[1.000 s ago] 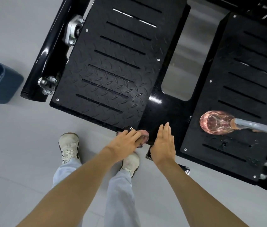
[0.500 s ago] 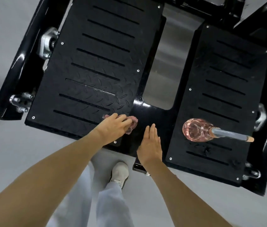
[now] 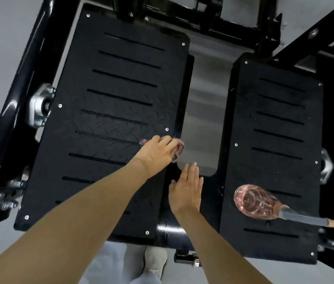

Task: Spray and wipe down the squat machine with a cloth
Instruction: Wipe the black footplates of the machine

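Since this looks like wiping, left hand [image 3: 157, 152] grips bunched pink cloth [image 3: 180, 149] against inner edge of left black diamond-plate footplate [image 3: 110, 124]. Right hand [image 3: 186, 189] flat, fingers straight, empty, likely bracing on glossy black centre frame [image 3: 170, 232]. Clear pink spray bottle [image 3: 258, 203] lies parked on right footplate [image 3: 274, 124].

I stood over a smooth, pale grey floor [image 3: 2, 48]; it showed at my left, in the upper right corner and along the bottom of my view. The light was soft and even; the floor carried a dull sheen.
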The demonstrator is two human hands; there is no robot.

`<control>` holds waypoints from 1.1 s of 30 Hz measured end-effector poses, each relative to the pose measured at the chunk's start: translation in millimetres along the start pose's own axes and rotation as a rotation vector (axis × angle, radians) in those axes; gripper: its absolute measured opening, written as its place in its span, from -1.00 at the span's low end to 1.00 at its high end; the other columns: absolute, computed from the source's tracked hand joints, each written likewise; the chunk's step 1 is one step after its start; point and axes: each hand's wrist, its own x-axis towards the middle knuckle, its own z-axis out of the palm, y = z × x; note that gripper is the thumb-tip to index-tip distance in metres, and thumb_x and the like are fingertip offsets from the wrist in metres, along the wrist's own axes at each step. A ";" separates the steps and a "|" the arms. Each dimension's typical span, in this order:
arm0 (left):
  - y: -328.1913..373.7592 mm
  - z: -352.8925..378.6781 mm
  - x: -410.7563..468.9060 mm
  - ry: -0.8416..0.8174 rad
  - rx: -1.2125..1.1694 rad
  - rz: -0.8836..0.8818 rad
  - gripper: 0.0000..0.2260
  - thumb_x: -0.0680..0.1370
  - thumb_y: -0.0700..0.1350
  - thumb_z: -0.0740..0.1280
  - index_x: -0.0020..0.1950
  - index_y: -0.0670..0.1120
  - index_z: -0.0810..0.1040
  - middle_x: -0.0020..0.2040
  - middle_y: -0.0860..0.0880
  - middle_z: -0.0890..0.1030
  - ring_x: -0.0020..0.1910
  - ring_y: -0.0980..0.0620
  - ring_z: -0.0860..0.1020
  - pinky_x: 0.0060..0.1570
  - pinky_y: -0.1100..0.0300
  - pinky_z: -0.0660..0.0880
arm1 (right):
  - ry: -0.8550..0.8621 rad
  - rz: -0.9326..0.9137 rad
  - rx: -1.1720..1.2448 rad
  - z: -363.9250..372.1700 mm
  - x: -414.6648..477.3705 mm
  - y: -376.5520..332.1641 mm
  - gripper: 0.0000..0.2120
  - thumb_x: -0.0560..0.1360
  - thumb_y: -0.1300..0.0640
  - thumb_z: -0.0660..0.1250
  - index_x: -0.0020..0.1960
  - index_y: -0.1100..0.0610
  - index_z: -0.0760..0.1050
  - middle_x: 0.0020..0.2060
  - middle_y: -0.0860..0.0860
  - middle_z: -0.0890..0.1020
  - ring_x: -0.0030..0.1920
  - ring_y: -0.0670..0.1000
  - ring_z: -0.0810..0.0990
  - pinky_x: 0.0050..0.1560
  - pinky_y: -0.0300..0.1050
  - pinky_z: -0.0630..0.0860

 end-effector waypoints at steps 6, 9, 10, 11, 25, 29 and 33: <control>-43.6 -6.9 40.8 0.010 0.051 0.041 -0.45 0.54 -0.15 0.27 0.49 -0.20 0.18 0.40 -0.15 0.18 0.27 -0.13 0.30 0.10 0.06 0.37 | -0.010 0.106 0.136 -20.3 36.7 -36.1 -0.40 0.67 -0.05 -0.09 0.55 0.21 -0.22 0.54 0.15 -0.19 0.54 0.09 -0.23 0.50 0.04 -0.26; -61.4 -9.4 58.5 0.026 0.061 0.026 -0.50 0.55 -0.14 0.26 0.47 -0.17 0.24 0.36 -0.13 0.22 0.26 -0.12 0.31 0.08 0.06 0.37 | 0.016 0.115 0.228 -31.6 57.9 -48.8 -0.40 0.66 -0.06 -0.05 0.56 0.20 -0.17 0.55 0.12 -0.07 0.55 0.07 -0.13 0.51 0.03 -0.21; -68.8 -8.8 66.0 0.034 0.068 0.026 -0.50 0.55 -0.13 0.27 0.46 -0.17 0.24 0.34 -0.13 0.22 0.25 -0.12 0.31 0.07 0.06 0.37 | 0.034 0.123 0.267 -35.4 68.3 -53.5 -0.39 0.66 -0.06 -0.02 0.56 0.20 -0.14 0.55 0.12 0.00 0.55 0.07 -0.06 0.53 0.04 -0.17; -70.8 -8.9 68.2 0.038 0.067 0.016 -0.50 0.55 -0.13 0.27 0.46 -0.16 0.24 0.34 -0.12 0.23 0.25 -0.11 0.31 0.07 0.07 0.37 | 0.048 0.124 0.303 -38.8 72.5 -55.4 -0.39 0.65 -0.06 0.00 0.56 0.21 -0.09 0.54 0.14 0.09 0.54 0.08 0.04 0.54 0.05 -0.11; -132.6 -14.2 125.2 0.069 0.087 0.007 -0.46 0.51 -0.17 0.28 0.47 -0.14 0.20 0.29 -0.11 0.23 0.20 -0.09 0.32 0.02 0.09 0.36 | -0.017 0.450 0.761 -73.1 149.5 -68.0 -0.59 0.41 -0.14 0.43 0.04 0.17 0.55 -0.02 0.12 0.65 0.01 0.16 0.63 0.12 0.11 0.54; -151.0 -21.7 144.9 0.077 0.094 -0.008 -0.48 0.54 -0.17 0.23 0.48 -0.15 0.19 0.31 -0.13 0.23 0.24 -0.11 0.30 0.05 0.09 0.36 | -0.053 0.514 0.669 -78.6 153.5 -62.8 -0.53 0.43 -0.17 0.41 0.14 0.17 0.51 0.02 0.07 0.64 0.07 0.12 0.60 0.35 0.12 0.31; -162.3 -30.1 164.7 0.052 0.071 -0.067 -0.50 0.53 -0.21 0.22 0.46 -0.18 0.22 0.31 -0.14 0.24 0.25 -0.12 0.29 0.05 0.09 0.34 | -0.101 0.571 0.602 -92.8 153.6 -65.4 -0.45 0.43 -0.16 0.41 0.24 0.18 0.43 0.09 0.07 0.62 0.16 0.11 0.57 0.46 0.17 0.08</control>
